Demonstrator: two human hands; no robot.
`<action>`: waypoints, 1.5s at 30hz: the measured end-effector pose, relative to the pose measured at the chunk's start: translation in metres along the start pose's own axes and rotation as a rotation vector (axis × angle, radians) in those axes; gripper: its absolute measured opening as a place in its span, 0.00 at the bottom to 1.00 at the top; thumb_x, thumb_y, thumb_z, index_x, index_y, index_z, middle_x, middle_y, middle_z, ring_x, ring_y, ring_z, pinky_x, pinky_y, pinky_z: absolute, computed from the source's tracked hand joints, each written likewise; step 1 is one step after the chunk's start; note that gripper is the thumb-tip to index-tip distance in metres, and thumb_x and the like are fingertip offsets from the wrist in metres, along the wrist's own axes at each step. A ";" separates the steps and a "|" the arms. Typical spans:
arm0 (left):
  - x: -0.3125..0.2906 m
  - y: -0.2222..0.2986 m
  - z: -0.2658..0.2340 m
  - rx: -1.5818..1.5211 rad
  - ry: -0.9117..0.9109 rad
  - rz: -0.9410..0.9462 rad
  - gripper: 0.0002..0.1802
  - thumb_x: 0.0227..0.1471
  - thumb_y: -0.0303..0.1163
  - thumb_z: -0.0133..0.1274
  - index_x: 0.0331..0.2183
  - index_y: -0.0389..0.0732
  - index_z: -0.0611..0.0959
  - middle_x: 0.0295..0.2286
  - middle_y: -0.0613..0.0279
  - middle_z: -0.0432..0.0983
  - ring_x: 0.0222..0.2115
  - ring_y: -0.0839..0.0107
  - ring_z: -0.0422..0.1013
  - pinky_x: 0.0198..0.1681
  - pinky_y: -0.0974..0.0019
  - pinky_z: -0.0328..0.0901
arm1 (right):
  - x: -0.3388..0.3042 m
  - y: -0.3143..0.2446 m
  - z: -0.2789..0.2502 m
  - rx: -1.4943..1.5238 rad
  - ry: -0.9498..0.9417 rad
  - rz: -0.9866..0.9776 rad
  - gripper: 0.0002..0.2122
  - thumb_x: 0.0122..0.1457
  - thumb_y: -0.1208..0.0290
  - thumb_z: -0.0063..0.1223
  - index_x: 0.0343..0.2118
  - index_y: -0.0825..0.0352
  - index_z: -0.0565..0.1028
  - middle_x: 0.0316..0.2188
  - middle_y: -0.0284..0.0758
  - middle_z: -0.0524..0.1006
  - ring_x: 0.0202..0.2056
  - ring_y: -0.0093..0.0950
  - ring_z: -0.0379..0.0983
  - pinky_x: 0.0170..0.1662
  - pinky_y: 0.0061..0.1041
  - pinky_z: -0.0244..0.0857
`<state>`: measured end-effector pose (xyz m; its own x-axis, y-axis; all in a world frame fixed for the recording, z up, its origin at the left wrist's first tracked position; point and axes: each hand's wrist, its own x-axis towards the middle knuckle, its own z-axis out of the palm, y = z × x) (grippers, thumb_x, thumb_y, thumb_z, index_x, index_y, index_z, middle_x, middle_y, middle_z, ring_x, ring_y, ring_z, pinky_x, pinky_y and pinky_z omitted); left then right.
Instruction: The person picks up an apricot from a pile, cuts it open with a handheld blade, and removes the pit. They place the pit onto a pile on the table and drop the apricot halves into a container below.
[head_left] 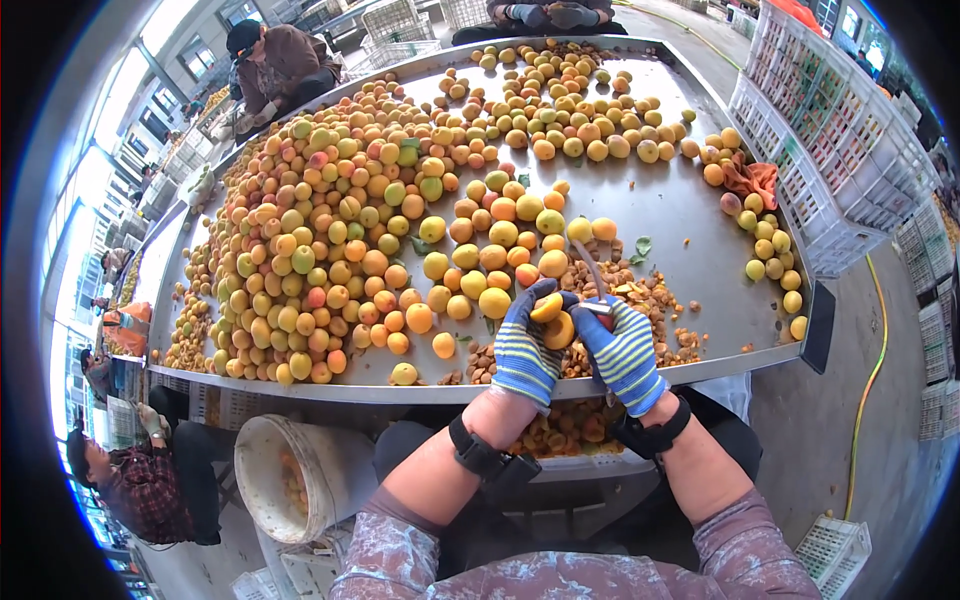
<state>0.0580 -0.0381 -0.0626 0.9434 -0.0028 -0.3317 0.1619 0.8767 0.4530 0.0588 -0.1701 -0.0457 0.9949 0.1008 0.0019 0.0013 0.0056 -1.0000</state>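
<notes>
Left hand [528, 350], lower centre of frame: pinching two yellow-orange fruit pieces [558, 331]. Right hand [624, 352], just beside: closed around a curved tool [589, 264]. Gloves [525, 372] on both: blue, pale-striped. Metal desk [660, 200]: whole fruit [300, 258] heaped left of centre, loose brown pits [645, 297] just above the right hand in frame. White bucket [342, 462]: lower left. White crates [835, 130], stacked: upper right.
</notes>
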 end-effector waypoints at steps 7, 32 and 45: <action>-0.011 -0.010 0.008 0.501 -0.073 0.112 0.17 0.58 0.41 0.45 0.42 0.39 0.75 0.26 0.59 0.74 0.24 0.71 0.71 0.26 0.71 0.67 | 0.012 -0.029 -0.021 0.564 0.123 0.075 0.17 0.63 0.59 0.50 0.21 0.65 0.70 0.10 0.25 0.64 0.09 0.16 0.58 0.12 0.18 0.52; -0.022 -0.056 0.030 1.224 -0.290 0.501 0.10 0.51 0.23 0.47 0.37 0.35 0.76 0.32 0.53 0.73 0.32 0.61 0.71 0.37 0.65 0.65 | 0.020 -0.038 -0.041 0.577 0.364 -0.093 0.16 0.62 0.57 0.51 0.21 0.60 0.68 0.13 0.22 0.63 0.14 0.14 0.59 0.16 0.16 0.51; -0.015 -0.067 0.025 0.891 -0.212 0.430 0.14 0.62 0.35 0.39 0.32 0.39 0.76 0.27 0.68 0.72 0.30 0.81 0.65 0.36 0.73 0.62 | 0.031 -0.024 -0.039 0.951 0.341 0.271 0.22 0.65 0.51 0.40 0.16 0.52 0.55 0.10 0.20 0.50 0.11 0.17 0.46 0.14 0.21 0.44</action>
<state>0.0403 -0.1089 -0.0680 0.9904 0.0674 0.1204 -0.1291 0.1457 0.9809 0.0934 -0.2056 -0.0222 0.9258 -0.0700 -0.3714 -0.1586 0.8200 -0.5500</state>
